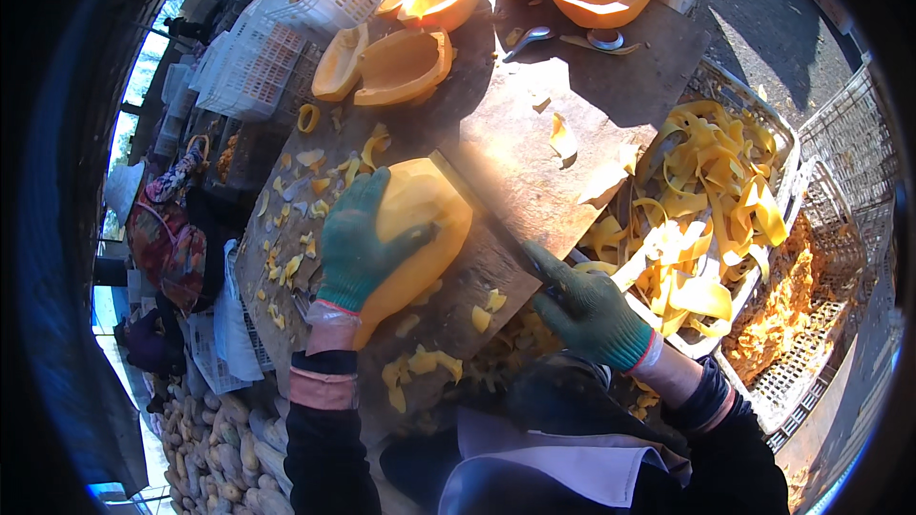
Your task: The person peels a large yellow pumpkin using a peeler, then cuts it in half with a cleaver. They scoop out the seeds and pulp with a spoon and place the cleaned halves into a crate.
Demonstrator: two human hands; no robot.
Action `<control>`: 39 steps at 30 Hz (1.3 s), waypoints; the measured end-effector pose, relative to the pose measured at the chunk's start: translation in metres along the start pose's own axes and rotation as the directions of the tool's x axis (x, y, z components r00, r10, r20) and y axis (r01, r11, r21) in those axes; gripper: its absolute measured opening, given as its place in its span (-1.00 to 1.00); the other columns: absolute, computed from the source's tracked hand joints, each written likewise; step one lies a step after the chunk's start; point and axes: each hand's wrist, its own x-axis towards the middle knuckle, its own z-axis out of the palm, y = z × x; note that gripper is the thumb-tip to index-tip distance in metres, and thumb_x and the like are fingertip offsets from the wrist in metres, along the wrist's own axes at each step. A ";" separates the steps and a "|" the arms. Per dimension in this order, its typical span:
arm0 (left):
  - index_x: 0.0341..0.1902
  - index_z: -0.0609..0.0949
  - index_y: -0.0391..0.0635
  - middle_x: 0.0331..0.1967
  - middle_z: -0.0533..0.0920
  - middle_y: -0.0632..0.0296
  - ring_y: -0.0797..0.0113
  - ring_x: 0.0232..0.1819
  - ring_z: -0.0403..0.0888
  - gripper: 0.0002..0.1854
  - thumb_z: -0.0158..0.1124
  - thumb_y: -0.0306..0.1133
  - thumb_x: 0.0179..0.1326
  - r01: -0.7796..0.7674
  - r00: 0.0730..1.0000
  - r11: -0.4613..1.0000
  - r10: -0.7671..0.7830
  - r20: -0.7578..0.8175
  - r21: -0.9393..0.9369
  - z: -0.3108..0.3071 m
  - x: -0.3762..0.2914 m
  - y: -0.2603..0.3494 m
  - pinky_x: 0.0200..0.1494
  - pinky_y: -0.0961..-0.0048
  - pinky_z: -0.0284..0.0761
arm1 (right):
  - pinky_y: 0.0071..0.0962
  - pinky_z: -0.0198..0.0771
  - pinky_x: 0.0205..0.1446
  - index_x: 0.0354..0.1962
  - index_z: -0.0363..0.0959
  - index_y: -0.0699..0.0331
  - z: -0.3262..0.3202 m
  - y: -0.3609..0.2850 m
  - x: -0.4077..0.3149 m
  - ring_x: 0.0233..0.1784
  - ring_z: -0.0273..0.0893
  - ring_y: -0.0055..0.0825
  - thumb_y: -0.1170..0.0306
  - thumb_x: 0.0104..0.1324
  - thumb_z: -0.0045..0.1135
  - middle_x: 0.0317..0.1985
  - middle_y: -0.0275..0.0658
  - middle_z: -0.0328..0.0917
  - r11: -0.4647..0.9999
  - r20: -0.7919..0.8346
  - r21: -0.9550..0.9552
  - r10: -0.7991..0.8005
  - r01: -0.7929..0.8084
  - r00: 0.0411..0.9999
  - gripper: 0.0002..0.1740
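A peeled orange pumpkin (427, 209) lies on the brown board (526, 207) in front of me. My left hand (361, 247), in a green knit glove, grips its left side with fingers and thumb spread over the flesh. My right hand (592, 307), gloved the same way, is closed around the handle of a long knife. The knife's blade (490, 211) runs up and left along the pumpkin's right side, blurred; I cannot tell whether it is cutting in. Peel scraps (290, 268) are scattered left of the pumpkin.
Hollowed pumpkin halves (404, 66) sit at the board's far side near a metal spoon (528, 41). A crate of peel strips (705, 222) stands right, beside a basket of orange pulp (776, 307). White crates (250, 50) and a person (168, 236) are at left, above whole pumpkins (222, 450).
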 end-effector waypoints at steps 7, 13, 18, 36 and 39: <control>0.24 0.55 -0.26 0.12 0.61 -0.17 -0.13 0.14 0.60 -0.15 0.52 0.12 0.00 -0.074 0.993 0.997 0.077 -0.092 0.034 0.003 0.002 -0.002 0.22 0.08 0.49 | -0.17 0.40 -0.29 0.38 0.25 0.25 0.026 -0.003 0.002 -0.46 0.53 -0.07 0.48 0.21 0.23 -0.52 -0.04 0.51 0.991 -0.059 -0.130 0.021 -0.028 0.998 -0.24; 0.28 0.53 -0.24 0.17 0.60 -0.16 -0.11 0.18 0.59 -0.17 0.55 0.04 0.01 -0.052 0.996 0.999 0.053 -0.073 0.013 0.000 0.001 -0.001 0.24 0.12 0.49 | -0.17 0.40 -0.27 0.39 0.22 0.27 0.026 -0.008 0.001 -0.47 0.51 -0.05 0.46 0.22 0.24 -0.52 -0.04 0.52 0.990 -0.082 -0.140 -0.028 0.016 0.996 -0.22; 0.27 0.55 -0.24 0.14 0.61 -0.16 -0.11 0.15 0.60 -0.18 0.56 0.03 0.00 -0.010 0.997 1.000 0.011 -0.074 0.023 0.000 -0.001 0.003 0.22 0.13 0.50 | -0.10 0.46 -0.27 0.39 0.19 0.30 0.025 -0.010 0.002 -0.42 0.57 0.01 0.45 0.26 0.21 -0.48 0.06 0.55 0.973 0.021 -0.229 0.038 -0.032 0.999 -0.26; 0.25 0.55 -0.27 0.05 0.60 -0.10 -0.09 0.06 0.60 -0.02 0.50 0.27 -0.11 -0.092 0.979 0.993 0.104 -0.176 0.075 0.017 0.008 0.015 0.13 0.11 0.53 | -0.23 0.49 -0.31 -0.31 0.46 0.48 -0.031 -0.057 0.151 -0.47 0.60 -0.18 0.29 0.43 -0.14 -0.50 -0.03 0.59 0.781 0.737 -0.564 0.329 0.270 0.590 -0.63; 0.27 0.55 -0.22 0.06 0.60 -0.09 -0.08 0.07 0.59 -0.02 0.51 0.27 -0.13 -0.050 0.990 0.995 0.061 -0.125 0.088 0.011 0.003 0.019 0.13 0.11 0.53 | -0.33 0.50 -0.47 -0.49 0.54 0.43 -0.006 -0.020 0.197 -0.58 0.59 -0.35 0.31 0.33 -0.05 -0.56 -0.14 0.63 0.868 0.767 -0.497 0.432 0.013 0.475 -0.63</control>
